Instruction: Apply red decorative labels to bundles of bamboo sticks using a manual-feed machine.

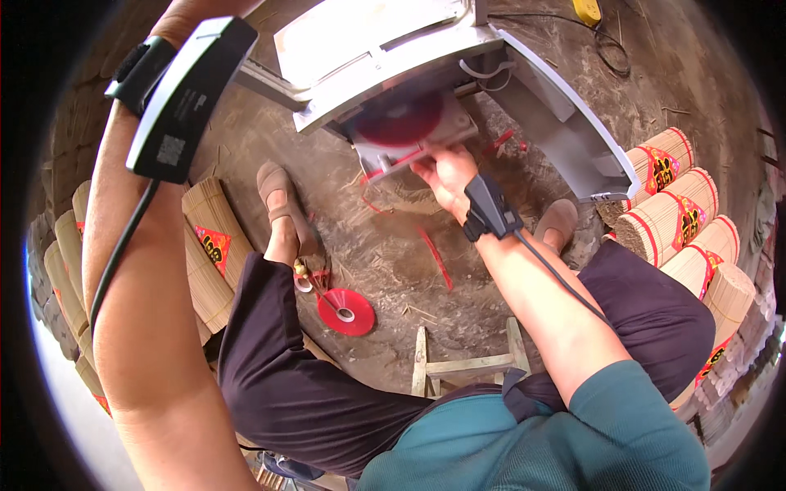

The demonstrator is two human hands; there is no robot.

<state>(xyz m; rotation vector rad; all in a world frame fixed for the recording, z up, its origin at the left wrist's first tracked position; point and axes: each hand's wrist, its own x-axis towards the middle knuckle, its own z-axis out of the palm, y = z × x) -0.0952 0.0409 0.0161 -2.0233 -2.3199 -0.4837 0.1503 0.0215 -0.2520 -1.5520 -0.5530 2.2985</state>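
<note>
In front of me a white-grey machine (393, 69) stands with its side panel (565, 106) swung out to the right. Inside it a red reel (399, 119) lies on a white plate (463, 123); both look slightly blurred. My right hand (449, 176) is closed at the plate's front edge, fingers bent around it where a thin red band runs. Whatever is between those fingers is too small to make out. My left hand (201, 10) reaches past the machine's left side at the upper edge of the view; its fingers are cut off.
A second red reel (357, 313) lies on the floor near my left foot, with red strip scraps (435, 258) around. A low wooden stool (471, 364) is between my knees. Bundles of thin sticks with red labels are stacked right (667, 217) and left (217, 237). A cable (610, 49) trails far right.
</note>
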